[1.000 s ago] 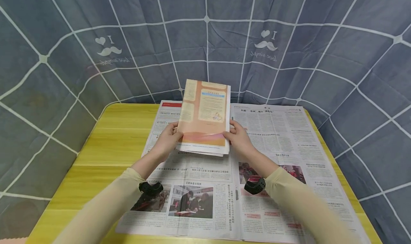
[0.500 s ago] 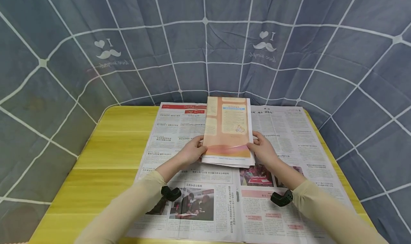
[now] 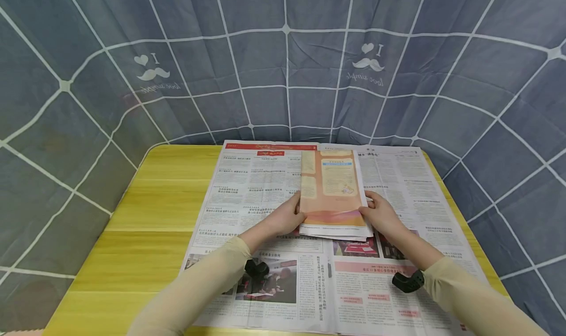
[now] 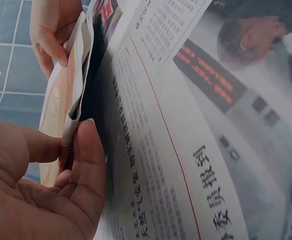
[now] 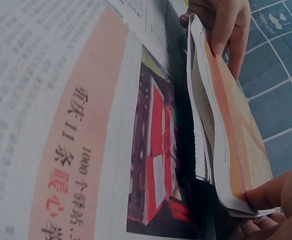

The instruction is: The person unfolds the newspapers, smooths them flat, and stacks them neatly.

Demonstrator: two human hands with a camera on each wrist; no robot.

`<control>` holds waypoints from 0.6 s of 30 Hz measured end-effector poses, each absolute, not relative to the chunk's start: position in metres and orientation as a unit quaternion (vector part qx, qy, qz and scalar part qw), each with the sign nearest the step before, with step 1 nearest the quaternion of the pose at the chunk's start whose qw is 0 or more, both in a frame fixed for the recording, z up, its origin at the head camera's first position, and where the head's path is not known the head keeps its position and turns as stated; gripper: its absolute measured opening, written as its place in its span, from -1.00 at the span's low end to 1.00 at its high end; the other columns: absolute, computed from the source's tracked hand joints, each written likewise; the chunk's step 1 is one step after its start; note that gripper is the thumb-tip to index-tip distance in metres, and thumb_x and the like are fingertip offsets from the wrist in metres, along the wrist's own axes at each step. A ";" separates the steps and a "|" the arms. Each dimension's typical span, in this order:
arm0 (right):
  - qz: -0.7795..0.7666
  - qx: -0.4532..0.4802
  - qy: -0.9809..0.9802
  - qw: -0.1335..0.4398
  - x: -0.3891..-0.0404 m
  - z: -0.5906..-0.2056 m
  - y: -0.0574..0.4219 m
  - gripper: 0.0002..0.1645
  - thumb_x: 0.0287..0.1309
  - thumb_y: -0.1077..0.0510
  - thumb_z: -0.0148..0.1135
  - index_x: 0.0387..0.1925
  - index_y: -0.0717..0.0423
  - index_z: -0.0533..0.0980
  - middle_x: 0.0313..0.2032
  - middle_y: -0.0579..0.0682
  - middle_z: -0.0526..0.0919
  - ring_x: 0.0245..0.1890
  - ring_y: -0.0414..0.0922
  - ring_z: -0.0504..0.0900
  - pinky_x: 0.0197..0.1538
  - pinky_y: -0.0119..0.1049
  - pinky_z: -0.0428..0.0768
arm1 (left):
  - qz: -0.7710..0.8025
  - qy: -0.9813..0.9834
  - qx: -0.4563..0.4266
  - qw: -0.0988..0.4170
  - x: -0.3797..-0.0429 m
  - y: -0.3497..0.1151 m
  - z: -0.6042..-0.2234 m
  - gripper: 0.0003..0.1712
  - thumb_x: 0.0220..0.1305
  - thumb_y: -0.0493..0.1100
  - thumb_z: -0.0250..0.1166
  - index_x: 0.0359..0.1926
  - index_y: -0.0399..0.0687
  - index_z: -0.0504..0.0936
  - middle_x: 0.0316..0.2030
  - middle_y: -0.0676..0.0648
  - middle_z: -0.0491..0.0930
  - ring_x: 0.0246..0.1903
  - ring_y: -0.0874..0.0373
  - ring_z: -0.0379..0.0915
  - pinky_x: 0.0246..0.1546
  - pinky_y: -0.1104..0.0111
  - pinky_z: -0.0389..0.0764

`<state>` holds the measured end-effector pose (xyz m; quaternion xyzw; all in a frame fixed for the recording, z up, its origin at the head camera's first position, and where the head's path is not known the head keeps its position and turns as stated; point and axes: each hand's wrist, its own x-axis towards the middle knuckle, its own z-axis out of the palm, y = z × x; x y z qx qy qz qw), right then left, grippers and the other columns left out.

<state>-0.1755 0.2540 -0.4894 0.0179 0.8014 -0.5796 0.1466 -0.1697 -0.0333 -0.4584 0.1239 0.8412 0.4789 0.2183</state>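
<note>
A folded newspaper (image 3: 333, 193) with an orange and cream printed face is held by its two sides, just over an opened-out newspaper. My left hand (image 3: 288, 215) pinches its left edge, thumb on top and fingers beneath. On the opposite edge my right hand (image 3: 381, 213) grips it the same way. From the left wrist view, the left hand (image 4: 46, 175) has the folded layers between thumb and fingertips. The right wrist view shows the layered near edge of the folded newspaper (image 5: 231, 130) gaping a little, with the right hand (image 5: 276, 205) at its corner.
The opened-out newspaper (image 3: 247, 198) covers the middle and right of a yellow wood-grain table (image 3: 146, 218). A grey-blue curtain with white grid lines (image 3: 265, 80) surrounds the table at the back and sides. A black wrist strap (image 3: 408, 281) sits on the right forearm.
Both hands have carried the folded newspaper to the right and nearer to me, lower toward the opened-out newspaper. The grip on its two sides is unchanged.
</note>
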 end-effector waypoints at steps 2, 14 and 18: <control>-0.569 0.022 0.809 0.147 -0.175 -0.490 0.256 -0.24 0.51 0.24 0.02 0.58 0.30 -0.01 0.23 0.44 0.50 -0.18 0.00 0.73 -0.23 -0.18 0.70 | 0.471 0.845 0.126 0.220 -0.168 -0.030 -0.458 -0.23 0.54 -0.29 0.07 0.63 -0.10 -0.04 -0.31 -0.18 0.57 -0.56 0.08 0.59 -0.55 0.19 0.70; -0.536 0.032 0.831 0.146 -0.177 -0.497 0.257 -0.26 0.46 0.25 0.02 0.54 0.35 0.05 0.23 0.44 0.50 -0.15 0.02 0.72 -0.20 -0.20 0.68 | 0.357 0.899 0.154 0.202 -0.169 -0.026 -0.461 -0.14 0.50 -0.19 0.16 0.62 -0.19 -0.08 -0.12 -0.15 0.65 -0.44 0.14 0.58 -0.41 0.29 0.57; -0.513 0.031 0.847 0.139 -0.178 -0.500 0.255 -0.26 0.42 0.25 0.04 0.52 0.37 0.10 0.15 0.42 0.57 -0.20 0.00 0.72 -0.22 -0.22 0.66 | 0.300 0.921 0.152 0.199 -0.169 -0.027 -0.462 -0.07 0.48 -0.09 0.20 0.64 -0.19 -0.12 0.15 -0.20 0.60 -0.14 0.08 0.60 -0.13 0.21 0.59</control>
